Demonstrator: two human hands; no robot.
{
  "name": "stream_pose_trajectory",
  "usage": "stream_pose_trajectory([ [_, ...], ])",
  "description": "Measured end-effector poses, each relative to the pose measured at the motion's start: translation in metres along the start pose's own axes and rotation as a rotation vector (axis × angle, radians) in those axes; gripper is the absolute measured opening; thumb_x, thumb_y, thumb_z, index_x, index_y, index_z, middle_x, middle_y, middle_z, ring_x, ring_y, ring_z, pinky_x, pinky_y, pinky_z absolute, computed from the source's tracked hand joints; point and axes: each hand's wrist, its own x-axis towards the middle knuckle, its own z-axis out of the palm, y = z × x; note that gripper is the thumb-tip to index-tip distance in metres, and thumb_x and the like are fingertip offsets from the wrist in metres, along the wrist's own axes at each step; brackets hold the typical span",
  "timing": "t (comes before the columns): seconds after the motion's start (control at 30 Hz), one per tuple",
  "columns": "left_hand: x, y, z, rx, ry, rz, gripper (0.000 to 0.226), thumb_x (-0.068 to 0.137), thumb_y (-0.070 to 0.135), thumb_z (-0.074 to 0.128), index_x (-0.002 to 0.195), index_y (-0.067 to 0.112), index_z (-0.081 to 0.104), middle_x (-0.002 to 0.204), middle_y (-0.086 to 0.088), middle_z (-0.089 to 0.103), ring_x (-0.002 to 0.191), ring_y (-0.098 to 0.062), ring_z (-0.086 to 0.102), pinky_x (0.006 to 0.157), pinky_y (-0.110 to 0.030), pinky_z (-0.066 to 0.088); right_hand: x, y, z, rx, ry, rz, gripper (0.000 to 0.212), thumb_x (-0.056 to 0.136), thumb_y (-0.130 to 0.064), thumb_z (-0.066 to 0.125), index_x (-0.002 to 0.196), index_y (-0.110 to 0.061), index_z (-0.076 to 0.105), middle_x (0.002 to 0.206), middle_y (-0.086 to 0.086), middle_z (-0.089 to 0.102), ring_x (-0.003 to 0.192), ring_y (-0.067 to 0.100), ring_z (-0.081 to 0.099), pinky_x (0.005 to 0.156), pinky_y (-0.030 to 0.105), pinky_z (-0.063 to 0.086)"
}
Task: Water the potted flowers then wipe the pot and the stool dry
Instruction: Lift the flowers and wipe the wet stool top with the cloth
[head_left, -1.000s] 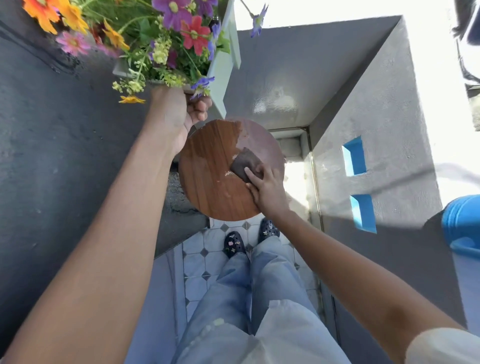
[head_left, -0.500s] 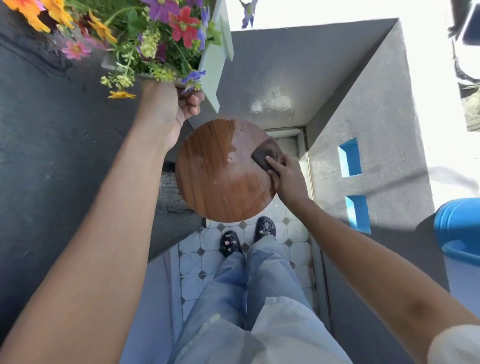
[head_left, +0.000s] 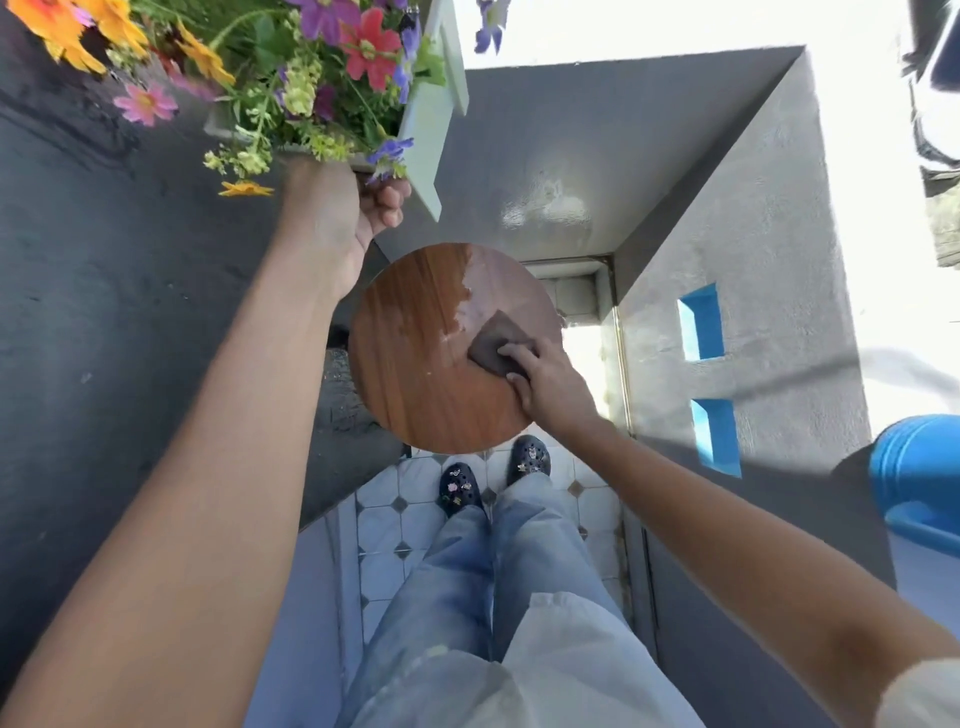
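The stool (head_left: 431, 358) stands on the tiled floor (head_left: 395, 525) just ahead of the person's shoes (head_left: 460, 488), in a corner between a wall on the left and a wall (head_left: 753, 270) on the right. A cloth (head_left: 493, 343) lies on the right part of the seat, under the right hand (head_left: 550, 384). The pot (head_left: 426, 119) of flowers (head_left: 322, 67) is held up by the left hand (head_left: 337, 218), above and left of the stool, clear of the seat. A barrel (head_left: 919, 467) stands far right.

Wiping the stool, pot held aloft
Right hand (head_left: 553, 384) presses a dark cloth (head_left: 492, 344) onto the round wooden stool (head_left: 415, 374) (wet patch at its far edge); left hand (head_left: 340, 218) grips the flower pot (head_left: 423, 119).
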Motion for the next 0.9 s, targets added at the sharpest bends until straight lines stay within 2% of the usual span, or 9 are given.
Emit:
stream_pose_trajectory([
  [0.1, 0.002, -0.001, 0.001, 0.011, 0.013, 0.010, 0.039, 0.093, 0.004, 0.019, 0.089, 0.003, 0.058, 0.072, -0.013, 0.056, 0.046, -0.010, 0.050, 0.044, -0.020, 0.040, 0.054, 0.011, -0.013, 0.016, 0.075, 0.192, 0.038, 0.093, -0.021, 0.059, 0.131, -0.020, 0.057, 0.129, 0.012, 0.053, 0.110, 0.033, 0.056, 0.087, 0.043, 0.053],
  [0.17, 0.004, 0.000, 0.001, 0.017, 0.023, 0.005, 0.039, 0.093, 0.004, 0.019, 0.094, 0.002, 0.057, 0.073, -0.013, 0.055, 0.046, -0.010, 0.050, 0.043, -0.020, 0.039, 0.056, -0.007, -0.001, 0.019, 0.099, 0.158, 0.037, 0.093, -0.020, 0.059, 0.130, -0.016, 0.060, 0.129, 0.013, 0.054, 0.111, 0.033, 0.055, 0.088, 0.044, 0.053],
  [0.33, 0.008, 0.006, 0.001, 0.030, 0.023, 0.001, 0.038, 0.093, 0.005, 0.020, 0.099, 0.001, 0.057, 0.073, -0.012, 0.055, 0.047, -0.010, 0.050, 0.043, -0.020, 0.039, -0.022, -0.059, 0.052, 0.014, -0.264, -0.396, 0.035, 0.095, -0.019, 0.062, 0.129, -0.015, 0.064, 0.117, 0.012, 0.056, 0.099, 0.031, 0.054, 0.072, 0.045, 0.058],
  [0.43, 0.012, 0.009, -0.001, 0.057, 0.025, 0.023, 0.039, 0.090, 0.002, 0.020, 0.099, 0.000, 0.057, 0.072, -0.012, 0.056, 0.049, -0.011, 0.050, 0.044, -0.021, 0.039, -0.007, -0.051, 0.046, 0.003, -0.323, -0.513, 0.035, 0.096, -0.024, 0.060, 0.131, -0.021, 0.063, 0.116, 0.009, 0.055, 0.100, 0.027, 0.053, 0.071, 0.040, 0.057],
  [0.53, 0.015, 0.012, 0.000, 0.068, 0.025, 0.035, 0.040, 0.089, 0.000, 0.019, 0.098, 0.000, 0.058, 0.073, -0.012, 0.055, 0.049, -0.011, 0.050, 0.044, -0.021, 0.039, 0.062, -0.030, 0.019, -0.030, -0.151, -0.277, 0.035, 0.098, -0.028, 0.054, 0.132, -0.025, 0.059, 0.124, 0.008, 0.053, 0.109, 0.028, 0.054, 0.079, 0.040, 0.056],
  [0.63, 0.013, 0.015, 0.002, 0.054, 0.025, 0.033, 0.041, 0.091, -0.002, 0.019, 0.080, 0.003, 0.058, 0.067, -0.011, 0.055, 0.048, -0.011, 0.048, 0.044, -0.020, 0.038, 0.132, -0.015, -0.006, -0.010, 0.037, 0.044, 0.035, 0.096, -0.023, 0.055, 0.130, -0.020, 0.060, 0.127, 0.012, 0.053, 0.114, 0.031, 0.052, 0.087, 0.040, 0.051],
  [0.73, 0.011, 0.016, 0.005, 0.045, 0.026, 0.032, 0.043, 0.093, -0.001, 0.019, 0.072, 0.007, 0.056, 0.063, -0.010, 0.056, 0.048, -0.011, 0.048, 0.044, -0.020, 0.038, 0.143, -0.039, 0.004, -0.048, 0.070, 0.123, 0.038, 0.098, -0.021, 0.051, 0.135, -0.016, 0.056, 0.129, 0.016, 0.050, 0.115, 0.035, 0.049, 0.083, 0.044, 0.052],
  [0.8, 0.011, 0.016, 0.006, 0.040, 0.024, 0.034, 0.042, 0.092, -0.001, 0.019, 0.072, 0.007, 0.056, 0.063, -0.011, 0.055, 0.047, -0.011, 0.047, 0.044, -0.020, 0.037, 0.121, -0.062, 0.028, -0.077, 0.009, -0.013, 0.042, 0.098, -0.021, 0.053, 0.140, -0.018, 0.052, 0.131, 0.013, 0.048, 0.114, 0.033, 0.047, 0.078, 0.044, 0.055],
  [0.9, 0.011, 0.015, 0.006, 0.042, 0.021, 0.036, 0.042, 0.091, -0.002, 0.019, 0.075, 0.006, 0.056, 0.066, -0.011, 0.054, 0.049, -0.012, 0.047, 0.044, -0.020, 0.037, 0.077, -0.096, 0.061, -0.103, -0.257, -0.392, 0.045, 0.098, -0.022, 0.053, 0.142, -0.022, 0.051, 0.132, 0.009, 0.046, 0.112, 0.029, 0.045, 0.074, 0.041, 0.055],
])
